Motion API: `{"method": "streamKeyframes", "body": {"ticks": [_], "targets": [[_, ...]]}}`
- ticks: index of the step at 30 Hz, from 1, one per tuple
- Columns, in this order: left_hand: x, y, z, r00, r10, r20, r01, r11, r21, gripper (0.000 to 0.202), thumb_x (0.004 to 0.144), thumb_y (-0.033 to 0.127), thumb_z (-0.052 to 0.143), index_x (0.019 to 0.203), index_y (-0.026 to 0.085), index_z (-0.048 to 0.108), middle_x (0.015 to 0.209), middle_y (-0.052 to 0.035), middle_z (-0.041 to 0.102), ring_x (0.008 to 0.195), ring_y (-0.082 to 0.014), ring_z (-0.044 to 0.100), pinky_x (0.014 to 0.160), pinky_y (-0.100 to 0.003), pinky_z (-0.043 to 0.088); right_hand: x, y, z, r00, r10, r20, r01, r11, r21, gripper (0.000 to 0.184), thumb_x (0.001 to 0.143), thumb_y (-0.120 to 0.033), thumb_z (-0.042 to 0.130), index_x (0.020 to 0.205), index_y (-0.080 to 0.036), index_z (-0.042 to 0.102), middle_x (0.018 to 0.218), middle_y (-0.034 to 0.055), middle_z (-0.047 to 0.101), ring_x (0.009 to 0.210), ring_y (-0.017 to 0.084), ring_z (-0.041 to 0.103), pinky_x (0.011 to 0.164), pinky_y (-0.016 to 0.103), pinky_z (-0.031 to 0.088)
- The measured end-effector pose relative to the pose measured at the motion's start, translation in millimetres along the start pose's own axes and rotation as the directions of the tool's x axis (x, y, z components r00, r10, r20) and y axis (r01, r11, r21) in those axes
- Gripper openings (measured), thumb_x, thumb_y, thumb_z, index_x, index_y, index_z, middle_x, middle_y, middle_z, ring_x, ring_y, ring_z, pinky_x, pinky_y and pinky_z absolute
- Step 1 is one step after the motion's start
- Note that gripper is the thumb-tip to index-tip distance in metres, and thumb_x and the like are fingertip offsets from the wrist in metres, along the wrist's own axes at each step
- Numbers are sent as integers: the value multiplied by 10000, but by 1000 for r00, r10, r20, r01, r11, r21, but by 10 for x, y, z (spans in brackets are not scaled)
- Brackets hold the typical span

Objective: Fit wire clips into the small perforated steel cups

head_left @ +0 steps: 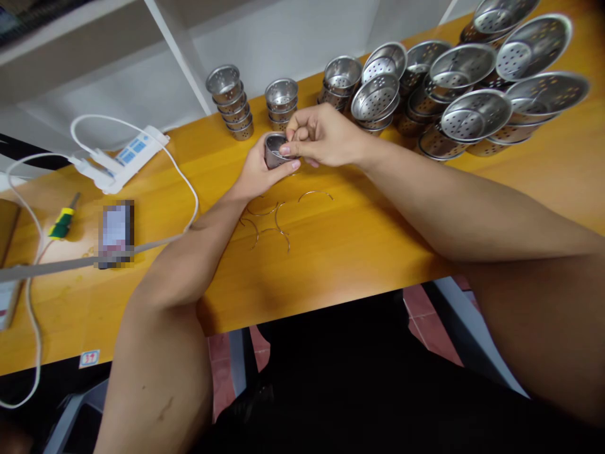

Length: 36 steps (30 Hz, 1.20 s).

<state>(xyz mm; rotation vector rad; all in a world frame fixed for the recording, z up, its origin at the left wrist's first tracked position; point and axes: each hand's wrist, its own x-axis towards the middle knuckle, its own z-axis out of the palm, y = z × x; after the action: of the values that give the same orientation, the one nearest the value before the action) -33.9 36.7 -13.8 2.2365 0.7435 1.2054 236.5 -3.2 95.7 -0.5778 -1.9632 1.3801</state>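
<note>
A small perforated metal cup (273, 146) is tilted in my left hand (259, 169), its mouth turned up toward me. The thumb of that hand lies along the near rim and the fingers wrap the far side. My right hand (326, 137) is closed in a pinch at the cup's right rim, fingertips over the opening. Whatever is pinched there is too small or hidden to make out. Several thin curved wires (316, 192) lie loose on the wooden table (331, 252) below the hands.
Stacked perforated cups (231, 104) stand behind my left hand, with a shorter stack (282, 94) beside them. Larger perforated cups (477, 120) crowd the back right. At left are a white power strip (135, 157) with cables, a phone (116, 230) and a green-yellow screwdriver (63, 222).
</note>
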Motion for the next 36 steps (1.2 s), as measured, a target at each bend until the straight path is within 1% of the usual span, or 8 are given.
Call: {"method": "streamKeyframes", "body": {"ticks": [6, 11, 14, 17, 19, 24, 32, 36], "targets": [[-11, -27, 9, 1000, 13, 9, -13, 1000, 0, 1022, 983, 1060, 898, 1591, 258, 720, 1413, -93, 830, 1333, -330, 871, 1349, -635, 690, -12, 20, -22, 1000, 14, -2, -14, 999, -31, 716, 1035, -817, 1129, 1035, -283, 654, 668, -77, 669, 561, 136, 505, 532, 281, 370], [-21, -41, 32, 1000, 17, -11, -17, 1000, 12, 983, 1007, 1040, 891, 1584, 265, 714, 1433, -94, 836, 1333, -324, 879, 1351, -627, 697, -2, -10, -2, 999, 14, -38, -16, 997, -76, 780, 919, -874, 1175, 975, -294, 656, 657, -65, 625, 598, 180, 542, 515, 294, 403], [-3, -106, 38, 998, 19, -67, -16, 999, 38, 1003, 981, 1062, 895, 1583, 282, 705, 1461, -95, 839, 1387, -338, 879, 1377, -637, 686, 42, 61, -15, 990, -79, -120, 57, 983, -177, 770, 913, -939, 1135, 1011, -290, 734, 782, -11, 720, 770, 212, 636, 680, 334, 568], [24, -196, 22, 989, 28, -147, -20, 998, 53, 1048, 936, 1085, 917, 1592, 299, 688, 1468, -90, 846, 1393, -339, 887, 1375, -627, 692, 71, 144, -18, 954, -186, -236, 100, 938, -333, 765, 910, -989, 1083, 1135, -297, 844, 1091, 76, 843, 1006, 291, 754, 922, 454, 694], [37, -246, 5, 980, 38, -195, -29, 998, 49, 1061, 935, 1083, 920, 1613, 306, 672, 1484, -96, 847, 1398, -338, 891, 1375, -614, 696, 64, 166, -8, 938, -225, -264, 100, 904, -417, 761, 950, -1034, 998, 1195, -321, 892, 1289, 121, 858, 1144, 361, 803, 1046, 546, 729], [49, -284, 8, 957, 67, -283, -53, 997, 56, 1079, 948, 1063, 929, 1666, 314, 633, 1525, -112, 826, 1440, -350, 879, 1416, -609, 674, -4, 127, 44, 932, -277, -233, 124, 848, -516, 820, 1060, -1109, 782, 1233, -326, 954, 1471, 175, 835, 1396, 454, 776, 1250, 682, 708], [31, -304, 57, 961, 118, -248, -117, 993, 18, 1100, 993, 995, 947, 1790, 381, 502, 1602, -111, 746, 1563, -379, 817, 1467, -618, 621, 23, 268, 215, 948, -234, -217, 105, 870, -481, 610, 1115, -931, 892, 1283, -348, 959, 1475, 153, 835, 1525, 461, 737, 1341, 700, 677], [44, -299, 68, 967, 161, -195, -160, 987, 22, 1173, 970, 986, 971, 1837, 412, 428, 1695, -125, 701, 1621, -401, 790, 1478, -623, 620, 12, 231, 211, 946, -239, -221, 100, 859, -502, 628, 1021, -805, 1047, 1399, -330, 890, 1581, 158, 798, 1580, 470, 706, 1399, 692, 645]]}}
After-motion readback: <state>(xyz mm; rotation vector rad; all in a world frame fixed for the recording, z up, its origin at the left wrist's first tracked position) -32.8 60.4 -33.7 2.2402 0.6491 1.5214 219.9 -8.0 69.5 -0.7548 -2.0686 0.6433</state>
